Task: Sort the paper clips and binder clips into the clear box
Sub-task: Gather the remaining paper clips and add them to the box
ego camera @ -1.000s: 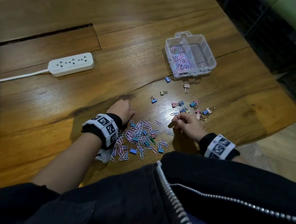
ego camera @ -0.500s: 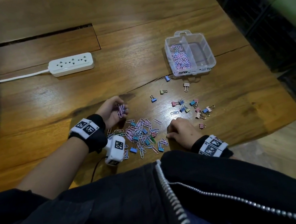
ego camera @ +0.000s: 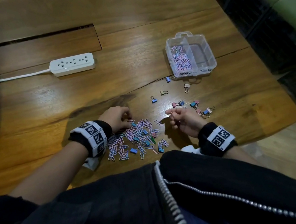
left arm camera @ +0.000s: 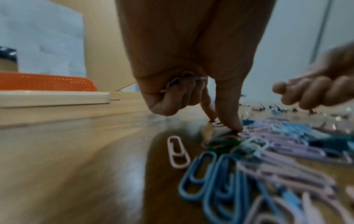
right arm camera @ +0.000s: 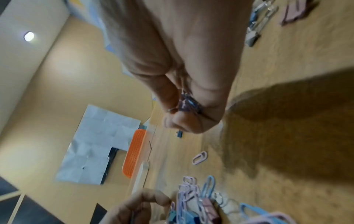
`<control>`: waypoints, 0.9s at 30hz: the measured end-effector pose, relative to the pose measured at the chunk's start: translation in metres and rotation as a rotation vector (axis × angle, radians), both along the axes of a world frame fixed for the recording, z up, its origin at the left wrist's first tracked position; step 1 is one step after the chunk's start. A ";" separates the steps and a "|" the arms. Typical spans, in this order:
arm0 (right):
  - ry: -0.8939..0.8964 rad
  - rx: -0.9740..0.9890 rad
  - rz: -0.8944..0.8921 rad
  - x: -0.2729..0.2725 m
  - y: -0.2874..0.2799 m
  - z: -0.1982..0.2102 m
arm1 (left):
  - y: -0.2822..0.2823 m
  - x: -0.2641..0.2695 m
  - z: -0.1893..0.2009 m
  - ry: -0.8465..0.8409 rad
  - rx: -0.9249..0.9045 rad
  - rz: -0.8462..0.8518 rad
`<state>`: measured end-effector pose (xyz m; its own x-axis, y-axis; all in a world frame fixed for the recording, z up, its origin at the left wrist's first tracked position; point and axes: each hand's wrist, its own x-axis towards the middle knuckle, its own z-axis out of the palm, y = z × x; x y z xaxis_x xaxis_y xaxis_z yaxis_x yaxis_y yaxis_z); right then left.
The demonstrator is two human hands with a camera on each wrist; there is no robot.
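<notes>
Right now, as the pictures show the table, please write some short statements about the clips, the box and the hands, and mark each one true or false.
1. The left compartment of the clear box holds paper clips. True.
2. The right compartment of the clear box is full of binder clips. False: it looks empty; the binder clips lie on the table.
3. The right hand holds paper clips in its curled fingers. True, the right wrist view shows them.
4. The left hand rests on the power strip. False: its fingertips work at the paper clip pile, and it also holds clips.
5. The clear box stands left of the power strip. False: it stands to its right.
</notes>
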<state>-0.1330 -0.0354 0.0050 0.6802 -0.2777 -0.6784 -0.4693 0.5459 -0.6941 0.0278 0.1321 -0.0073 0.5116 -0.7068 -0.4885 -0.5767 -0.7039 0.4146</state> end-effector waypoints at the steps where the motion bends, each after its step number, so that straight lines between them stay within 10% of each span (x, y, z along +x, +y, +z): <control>1: 0.001 0.050 -0.031 0.003 -0.001 0.001 | 0.000 -0.001 -0.001 -0.020 0.007 -0.042; 6: 0.050 -0.024 -0.001 0.017 0.006 0.001 | -0.003 -0.004 -0.006 0.006 0.033 -0.084; 15: 0.140 -1.090 0.721 0.023 0.027 -0.016 | 0.000 0.000 0.005 0.408 -0.069 0.263; 21: 0.119 -1.233 0.875 0.019 0.031 -0.025 | -0.003 -0.004 0.015 1.328 -0.541 0.717; 27: 0.050 -1.215 0.860 0.008 0.027 -0.029 | -0.017 -0.018 0.014 1.283 -0.659 0.760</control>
